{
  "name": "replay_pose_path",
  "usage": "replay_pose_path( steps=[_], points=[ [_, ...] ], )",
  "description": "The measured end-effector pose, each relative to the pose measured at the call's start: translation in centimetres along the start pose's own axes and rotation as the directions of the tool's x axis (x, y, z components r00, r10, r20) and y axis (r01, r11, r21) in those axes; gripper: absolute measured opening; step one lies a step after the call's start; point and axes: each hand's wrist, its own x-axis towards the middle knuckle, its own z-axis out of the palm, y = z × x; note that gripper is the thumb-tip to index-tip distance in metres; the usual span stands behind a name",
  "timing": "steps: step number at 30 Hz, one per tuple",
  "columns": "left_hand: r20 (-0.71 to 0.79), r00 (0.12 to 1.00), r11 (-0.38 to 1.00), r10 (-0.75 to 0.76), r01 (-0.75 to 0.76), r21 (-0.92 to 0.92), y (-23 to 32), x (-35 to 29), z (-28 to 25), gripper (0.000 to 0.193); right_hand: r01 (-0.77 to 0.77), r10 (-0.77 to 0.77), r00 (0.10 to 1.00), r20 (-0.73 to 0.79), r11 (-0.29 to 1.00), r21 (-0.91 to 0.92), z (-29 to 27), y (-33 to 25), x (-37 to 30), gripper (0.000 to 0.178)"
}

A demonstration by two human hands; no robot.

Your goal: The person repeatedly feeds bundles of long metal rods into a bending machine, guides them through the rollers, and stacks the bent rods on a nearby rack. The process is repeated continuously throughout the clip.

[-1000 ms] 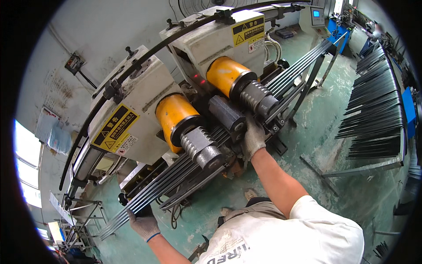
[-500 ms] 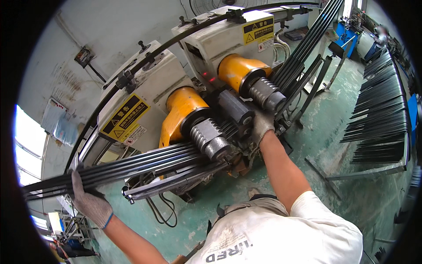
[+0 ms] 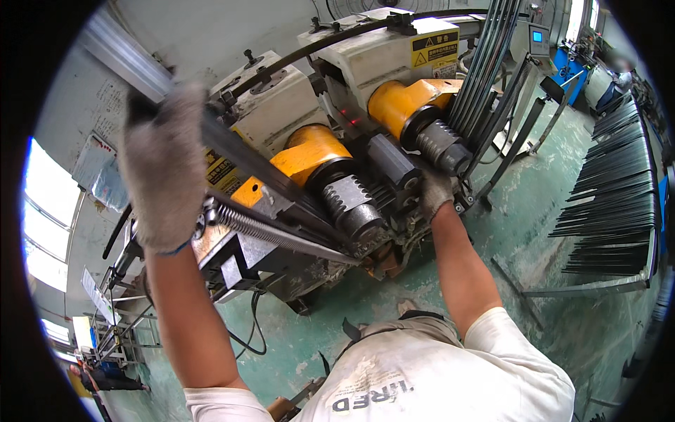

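Observation:
My left hand (image 3: 165,169), in a grey knitted glove, is raised at the left and blurred by motion. It appears closed around a bundle of long dark metal rods (image 3: 246,158), which slants up to the upper left past the left yellow bending head (image 3: 309,158). My right hand (image 3: 437,193), gloved as well, reaches in beside the dark faceted block (image 3: 392,162) at the machine's middle, below the right yellow head (image 3: 401,105). Its fingers are hidden there. On the right, the rods (image 3: 485,63) run steeply upward. A spring-loaded arm (image 3: 281,228) slants below the left rods.
Two pale machine housings (image 3: 264,98) stand behind the heads, with a black hose (image 3: 323,46) arching over them. A rack of many black rods (image 3: 612,190) stands at the right. A control box with a lit screen (image 3: 538,39) is at the back. Another person (image 3: 619,77) is far right.
My left hand has risen and moved right; the left rods and spring-loaded arm have swung upward. The rods on the right stand steeper. My right hand stays beside the block. The view has shifted slightly.

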Motion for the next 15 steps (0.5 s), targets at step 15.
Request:
replay_pose_path(
  steps=[15],
  points=[
    [0.064, 0.932, 0.930, 0.357, -0.361, 0.066, 1.5, 2.5, 4.2, 0.016, 0.028, -0.029, 1.000, -0.004, 0.996, -0.082, 0.4, -0.5, -0.6, 0.039]
  ],
)
